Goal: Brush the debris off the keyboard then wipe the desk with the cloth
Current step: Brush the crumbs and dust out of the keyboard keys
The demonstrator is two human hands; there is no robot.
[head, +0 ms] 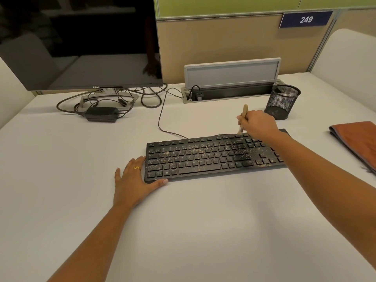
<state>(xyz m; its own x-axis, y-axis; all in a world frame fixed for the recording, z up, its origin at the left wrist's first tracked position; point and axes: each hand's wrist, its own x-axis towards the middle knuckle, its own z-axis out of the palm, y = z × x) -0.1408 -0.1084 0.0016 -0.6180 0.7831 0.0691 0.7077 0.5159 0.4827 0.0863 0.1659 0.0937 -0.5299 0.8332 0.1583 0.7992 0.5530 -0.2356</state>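
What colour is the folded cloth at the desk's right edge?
The cloth is rust orange with a grey border, seen in the head view.

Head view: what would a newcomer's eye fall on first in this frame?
The black keyboard in the middle of the desk, speckled with tan debris, thickest toward its right. The right hand grips a small brush over its far right keys; the left hand lies flat against its left end. An orange cloth lies at the right edge.

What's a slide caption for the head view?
Right hand holds a brush to the dusty keyboard, left hand braces its corner; cloth lies folded aside.
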